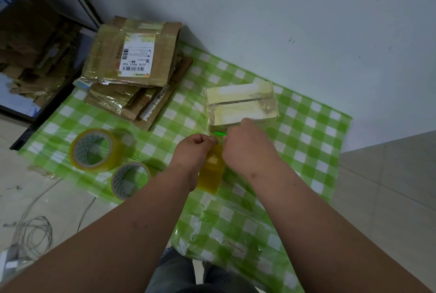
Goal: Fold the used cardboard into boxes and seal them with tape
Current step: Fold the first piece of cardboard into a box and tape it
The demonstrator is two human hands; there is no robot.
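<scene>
With our left hand (197, 148) pinching the yellow translucent tape strip (211, 170) taut, our right hand (247, 148) gripping the green cutter (219, 133) should slice squarely near the small taped cardboard box (240, 106).

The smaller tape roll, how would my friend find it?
Look at the green checked cloth on the floor. Near its left edge lie two yellowish tape rolls; the smaller tape roll is the one closer to the person, beside the left forearm. The bigger roll lies farther left.

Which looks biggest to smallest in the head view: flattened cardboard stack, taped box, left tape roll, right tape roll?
1. flattened cardboard stack
2. taped box
3. left tape roll
4. right tape roll, only slightly smaller, though nearer the camera.
</scene>
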